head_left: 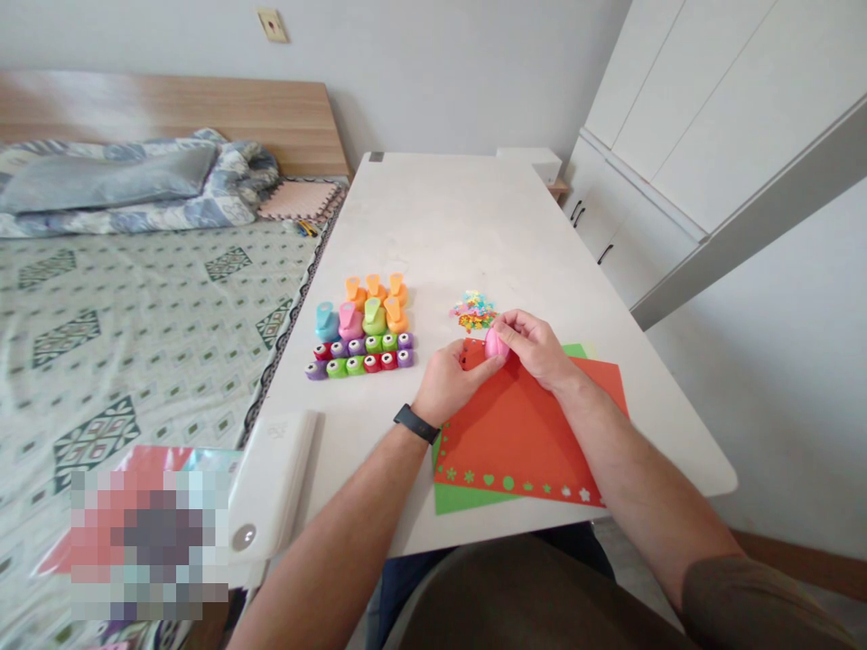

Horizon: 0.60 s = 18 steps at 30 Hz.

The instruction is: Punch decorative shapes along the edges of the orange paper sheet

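My right hand (535, 343) is closed round a small pink paper punch (495, 343) at the far corner of a red paper sheet (521, 429). My left hand (451, 379), with a black band at the wrist, is closed on the same corner of the red sheet, right beside the punch. Shapes are cut out along the red sheet's near edge, and green sheets (467, 498) lie under it. A small heap of coloured paper cut-outs (474, 311) lies just beyond my hands.
Rows of coloured paper punches (362, 329) stand left of my hands on the white table (461, 226). A white device (271, 483) lies at the table's near left corner. A bed (135, 298) lies to the left, and white cabinets (650, 144) stand to the right.
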Available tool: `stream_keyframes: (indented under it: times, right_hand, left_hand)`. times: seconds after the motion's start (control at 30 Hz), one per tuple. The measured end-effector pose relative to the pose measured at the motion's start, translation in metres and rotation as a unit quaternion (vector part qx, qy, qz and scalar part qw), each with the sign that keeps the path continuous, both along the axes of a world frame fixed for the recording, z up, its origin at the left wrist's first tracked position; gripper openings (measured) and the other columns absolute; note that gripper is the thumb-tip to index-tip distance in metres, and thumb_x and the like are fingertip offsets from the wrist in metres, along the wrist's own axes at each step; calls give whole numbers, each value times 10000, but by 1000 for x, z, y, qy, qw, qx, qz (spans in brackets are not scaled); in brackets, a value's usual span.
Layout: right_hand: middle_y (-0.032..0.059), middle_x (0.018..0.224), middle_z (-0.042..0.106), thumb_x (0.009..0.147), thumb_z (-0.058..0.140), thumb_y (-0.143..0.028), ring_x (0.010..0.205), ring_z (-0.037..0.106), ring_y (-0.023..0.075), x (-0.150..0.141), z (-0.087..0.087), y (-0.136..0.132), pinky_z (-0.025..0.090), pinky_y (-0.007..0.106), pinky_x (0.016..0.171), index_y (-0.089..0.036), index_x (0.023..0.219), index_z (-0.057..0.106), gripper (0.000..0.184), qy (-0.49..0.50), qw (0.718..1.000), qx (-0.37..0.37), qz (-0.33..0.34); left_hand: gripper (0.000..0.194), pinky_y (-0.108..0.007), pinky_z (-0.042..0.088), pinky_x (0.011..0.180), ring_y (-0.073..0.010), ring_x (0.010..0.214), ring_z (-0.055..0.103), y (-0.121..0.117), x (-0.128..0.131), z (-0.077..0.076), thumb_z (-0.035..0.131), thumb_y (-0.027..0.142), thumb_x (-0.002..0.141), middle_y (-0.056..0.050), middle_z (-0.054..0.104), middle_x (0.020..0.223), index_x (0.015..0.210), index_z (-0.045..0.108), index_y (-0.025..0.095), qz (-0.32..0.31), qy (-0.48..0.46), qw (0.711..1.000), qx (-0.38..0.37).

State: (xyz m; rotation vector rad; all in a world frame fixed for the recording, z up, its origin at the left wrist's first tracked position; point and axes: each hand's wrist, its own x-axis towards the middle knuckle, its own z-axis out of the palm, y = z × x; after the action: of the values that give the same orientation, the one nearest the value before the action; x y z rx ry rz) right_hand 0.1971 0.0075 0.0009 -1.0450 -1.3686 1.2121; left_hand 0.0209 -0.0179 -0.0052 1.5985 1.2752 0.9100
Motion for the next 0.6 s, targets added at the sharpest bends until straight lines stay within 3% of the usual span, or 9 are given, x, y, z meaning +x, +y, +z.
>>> stream_keyframes:
  times: [0.13, 0.4, 0.6]
  right_hand:
    - [-27, 702, 647, 859, 742, -513, 571, 554, 135, -1, -4, 1, 456, 266, 527, -236, 911, 607, 313, 24, 999, -20, -11]
    - [-13, 786, 645, 845, 754, -530, 702, 585, 139, 0, -5, 1, 488, 277, 681, -226, 909, 571, 360, 15, 1000, -5, -23]
    - [-16, 765, 648, 862, 727, -559, 684, 589, 139, 3, -6, 2, 476, 282, 665, -226, 913, 564, 374, 19, 998, -3, -53]
  left_hand:
    - [531, -245, 251, 514, -90, 575, 356, 1, 1, -1, 727, 677, 761, 35, 501, 637, 773, 630, 156, 19, 14, 1000, -10]
    - [490, -234, 280, 523, -102, 590, 406, 4, -3, -6, 706, 638, 800, 17, 569, 686, 862, 658, 155, -2, 16, 1000, 0]
    - [361, -236, 342, 548, -131, 636, 506, 7, -7, -9, 728, 498, 808, -13, 651, 753, 898, 659, 156, -16, 13, 1000, -11]
